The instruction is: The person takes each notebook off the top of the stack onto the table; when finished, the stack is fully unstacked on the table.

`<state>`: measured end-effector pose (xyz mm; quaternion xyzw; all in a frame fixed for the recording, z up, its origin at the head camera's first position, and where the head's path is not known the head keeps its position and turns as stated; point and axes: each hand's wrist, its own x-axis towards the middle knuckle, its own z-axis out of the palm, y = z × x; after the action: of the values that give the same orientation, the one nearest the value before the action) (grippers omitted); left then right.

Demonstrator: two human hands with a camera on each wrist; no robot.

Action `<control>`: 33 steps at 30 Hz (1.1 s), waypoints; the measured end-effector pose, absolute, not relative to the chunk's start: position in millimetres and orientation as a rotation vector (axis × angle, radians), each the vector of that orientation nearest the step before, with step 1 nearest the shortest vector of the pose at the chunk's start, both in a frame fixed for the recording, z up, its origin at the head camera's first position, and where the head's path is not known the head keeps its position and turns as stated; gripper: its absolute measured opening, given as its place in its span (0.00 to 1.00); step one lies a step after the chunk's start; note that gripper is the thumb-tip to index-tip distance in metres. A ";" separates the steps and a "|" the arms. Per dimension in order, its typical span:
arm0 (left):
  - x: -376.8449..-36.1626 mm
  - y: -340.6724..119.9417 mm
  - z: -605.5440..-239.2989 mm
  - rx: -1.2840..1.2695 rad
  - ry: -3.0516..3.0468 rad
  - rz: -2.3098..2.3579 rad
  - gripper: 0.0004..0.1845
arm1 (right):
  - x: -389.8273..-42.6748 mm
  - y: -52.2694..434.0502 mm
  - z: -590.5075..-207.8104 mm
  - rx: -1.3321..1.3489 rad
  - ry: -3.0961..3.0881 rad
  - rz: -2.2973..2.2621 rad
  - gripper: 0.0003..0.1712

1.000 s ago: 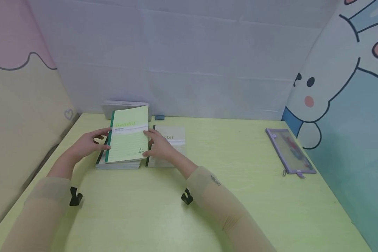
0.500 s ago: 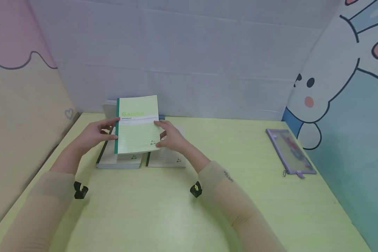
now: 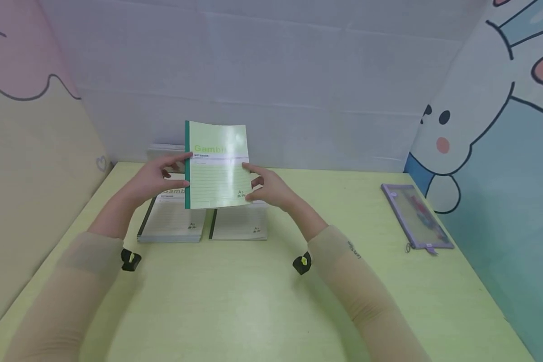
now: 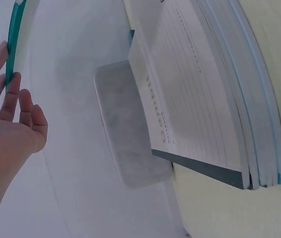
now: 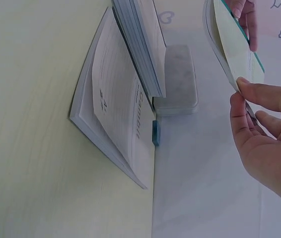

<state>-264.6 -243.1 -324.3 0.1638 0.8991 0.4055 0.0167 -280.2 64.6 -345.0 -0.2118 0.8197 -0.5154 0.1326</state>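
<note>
A pale green notebook (image 3: 217, 171) with a dark green spine is held up in the air between both hands. My left hand (image 3: 156, 178) pinches its spine edge; my right hand (image 3: 271, 187) pinches the opposite edge near the lower corner, thumb and fingers on either side in the right wrist view. Under and behind it lies a stack of notebooks (image 3: 172, 221) with dark spines at the left. Beside the stack a single grey-covered notebook (image 3: 238, 223) rests on the table, its cover lifting slightly in the right wrist view. The raised notebook partly hides both.
A grey rounded case (image 4: 123, 124) stands against the back wall behind the stack. A small blue block (image 5: 156, 133) sits at the table's back edge. On the right lies a purple-edged mesh zip pouch (image 3: 416, 216). Walls border the table (image 3: 235, 301) at the back and sides.
Both hands have lifted the green notebook up off the stack and carried it to the right, over the gap between the stack and the single notebook. The other things have stayed put.
</note>
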 end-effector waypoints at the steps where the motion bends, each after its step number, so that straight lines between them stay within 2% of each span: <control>1: -265.7 -240.4 -323.3 0.520 2.791 1.258 0.38 | -280.1 68.5 -345.0 -0.615 2.367 -1.511 0.49; 18: -273.8 -169.3 -310.6 0.686 2.852 1.152 0.40 | -268.8 143.7 -328.4 -0.727 2.577 -1.402 0.49; 33: -281.6 -109.4 -336.5 0.792 2.842 1.100 0.44 | -262.5 196.2 -335.5 -0.681 2.683 -1.302 0.50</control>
<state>-281.6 -109.4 -336.5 0.2516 0.9026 0.3493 -0.0035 -262.5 196.2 -335.5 -0.2224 0.8764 -0.4253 0.0411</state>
